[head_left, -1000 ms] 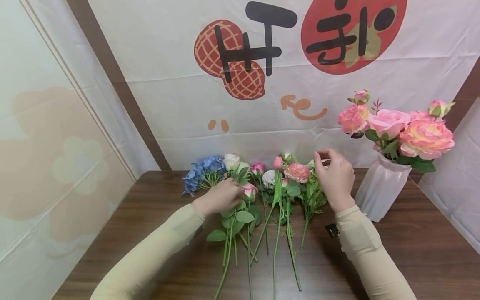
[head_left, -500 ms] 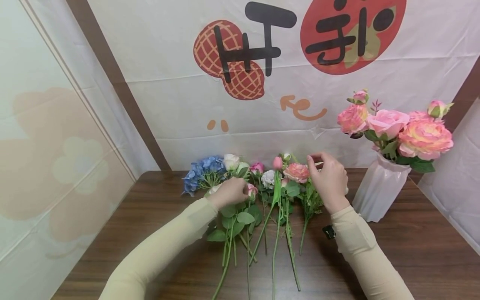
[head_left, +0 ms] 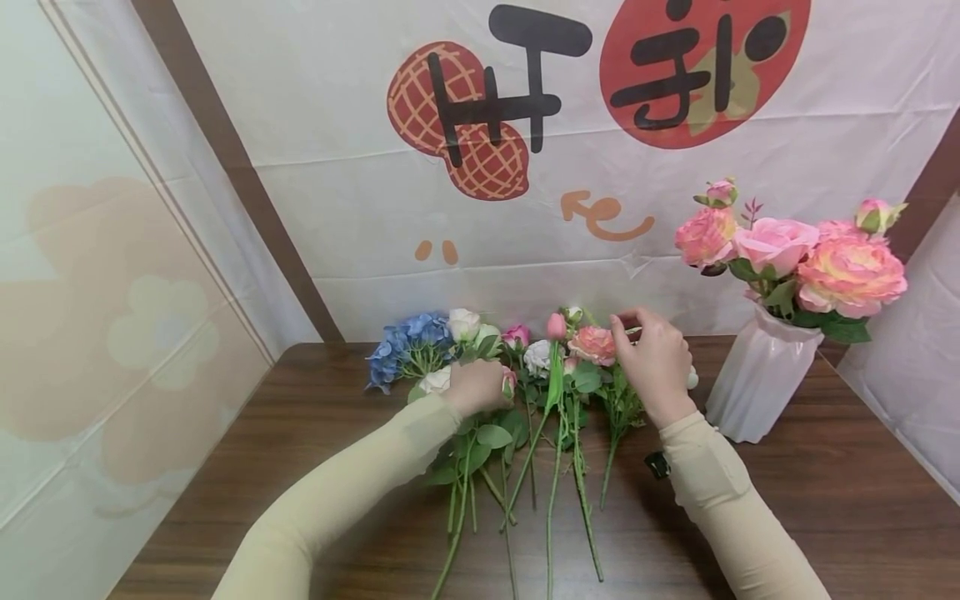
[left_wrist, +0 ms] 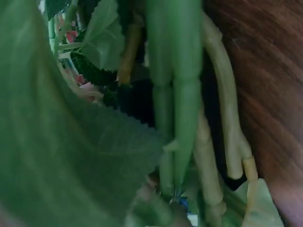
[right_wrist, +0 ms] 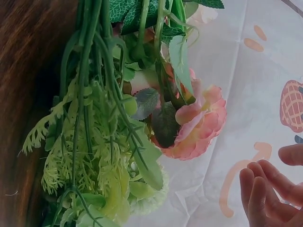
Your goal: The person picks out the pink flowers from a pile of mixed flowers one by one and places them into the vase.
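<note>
Over the left part of the row of flowers, my left hand (head_left: 480, 387) reaches in, back of the hand up, right at a pink rose (head_left: 510, 382). Its fingertips are hidden, and I cannot tell whether they pinch the stem. A big green leaf (left_wrist: 71, 137) and several stems (left_wrist: 182, 85) fill the left wrist view. My right hand (head_left: 656, 362) hovers by the green foliage (head_left: 621, 400), fingers loosely bent, thumb apart, holding nothing. In the right wrist view its fingers (right_wrist: 265, 196) show beside a peach-pink flower (right_wrist: 201, 123) and leafy sprigs (right_wrist: 94, 146).
Blue hydrangea (head_left: 412, 346), white roses (head_left: 463, 322), a pink tulip bud (head_left: 556, 327) and a white bloom (head_left: 537, 358) lie along the table's (head_left: 360, 533) back, stems toward me. A white vase (head_left: 765, 383) with pink flowers stands at the right, before a printed cloth (head_left: 337, 208).
My left hand has slid right toward the pink rose, which has shifted slightly right with its stem and leaves. My right hand has moved a little left, then stayed nearly still.
</note>
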`<state>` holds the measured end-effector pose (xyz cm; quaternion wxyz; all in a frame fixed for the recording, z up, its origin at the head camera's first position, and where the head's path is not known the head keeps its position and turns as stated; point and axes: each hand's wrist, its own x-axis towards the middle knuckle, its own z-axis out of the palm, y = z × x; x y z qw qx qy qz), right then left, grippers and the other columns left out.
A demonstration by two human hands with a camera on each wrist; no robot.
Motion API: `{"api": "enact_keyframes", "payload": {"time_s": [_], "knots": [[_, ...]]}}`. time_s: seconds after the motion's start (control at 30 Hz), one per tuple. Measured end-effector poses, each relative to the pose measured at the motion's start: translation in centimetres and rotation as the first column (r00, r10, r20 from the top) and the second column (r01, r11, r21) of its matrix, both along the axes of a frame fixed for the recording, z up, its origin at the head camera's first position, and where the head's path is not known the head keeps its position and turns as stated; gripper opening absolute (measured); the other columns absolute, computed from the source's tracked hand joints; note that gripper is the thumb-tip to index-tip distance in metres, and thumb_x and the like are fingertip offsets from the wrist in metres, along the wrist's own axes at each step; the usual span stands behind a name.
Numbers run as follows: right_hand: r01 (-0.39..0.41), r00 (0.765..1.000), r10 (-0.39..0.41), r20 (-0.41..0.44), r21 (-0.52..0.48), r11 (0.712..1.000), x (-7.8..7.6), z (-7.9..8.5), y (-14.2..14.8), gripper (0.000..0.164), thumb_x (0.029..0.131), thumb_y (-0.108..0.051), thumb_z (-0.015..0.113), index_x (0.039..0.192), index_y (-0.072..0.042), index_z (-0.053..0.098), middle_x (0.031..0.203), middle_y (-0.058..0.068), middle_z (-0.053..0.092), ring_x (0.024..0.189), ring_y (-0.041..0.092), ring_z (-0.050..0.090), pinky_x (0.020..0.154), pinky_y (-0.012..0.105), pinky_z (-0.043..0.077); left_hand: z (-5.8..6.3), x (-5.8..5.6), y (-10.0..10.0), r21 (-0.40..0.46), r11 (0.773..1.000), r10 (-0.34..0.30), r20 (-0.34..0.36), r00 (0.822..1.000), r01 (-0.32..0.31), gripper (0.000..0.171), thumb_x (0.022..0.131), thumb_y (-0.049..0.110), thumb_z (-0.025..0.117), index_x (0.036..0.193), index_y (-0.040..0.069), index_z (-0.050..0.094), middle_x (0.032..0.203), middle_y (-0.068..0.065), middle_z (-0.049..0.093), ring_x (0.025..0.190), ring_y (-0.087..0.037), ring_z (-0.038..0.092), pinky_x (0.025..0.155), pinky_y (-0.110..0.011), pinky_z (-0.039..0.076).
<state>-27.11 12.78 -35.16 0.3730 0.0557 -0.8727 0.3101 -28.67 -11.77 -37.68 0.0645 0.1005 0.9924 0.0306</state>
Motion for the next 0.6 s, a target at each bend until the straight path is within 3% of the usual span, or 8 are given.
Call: {"api": "enact_keyframes", "payload": {"time_s": [0.23, 0.4, 0.6], "knots": [[-0.003, 1.000, 0.003, 0.020, 0.009, 1.000, 0.0, 0.0, 0.1, 0.028, 0.091, -0.037, 0.059, 0.094, -0.011, 0.070, 0.089, 0.009, 0.072, 0.070, 0.026, 0.067, 0.054, 0.048, 0.049, -0.3, -0.2, 0.2, 0.015, 0.999, 0.043, 0.004, 0.999, -0.043, 0.030, 0.075, 0.042, 0.077, 0.065, 0.019, 0.060, 0.075, 0.000, 0.064, 0.082, -0.022, 0.061, 0.094, -0.056, 0.037], [-0.003, 1.000, 0.002, 0.021, 0.010, 1.000, 0.0, -0.1, 0.1, 0.027, 0.091, -0.036, 0.060, 0.095, -0.012, 0.071, 0.089, 0.008, 0.072, 0.070, 0.025, 0.068, 0.052, 0.047, 0.049, 0.1, 0.1, 0.0, 0.093, 0.992, 0.079, 0.012, 0.997, -0.080, 0.024, 0.075, 0.033, 0.075, 0.061, 0.018, 0.061, 0.061, 0.003, 0.062, 0.076, -0.020, 0.061, 0.096, -0.057, 0.036], [-0.008, 0.999, 0.007, 0.036, 0.020, 1.000, 0.1, 0.0, 0.2, 0.027, 0.091, -0.037, 0.060, 0.097, -0.013, 0.072, 0.090, 0.008, 0.073, 0.069, 0.025, 0.067, 0.052, 0.047, 0.048, 1.2, 0.6, -0.1, 0.180, 0.978, 0.106, 0.019, 0.994, -0.107, 0.028, 0.078, 0.034, 0.072, 0.057, 0.017, 0.063, 0.052, 0.006, 0.061, 0.062, -0.017, 0.060, 0.082, -0.053, 0.045]]}}
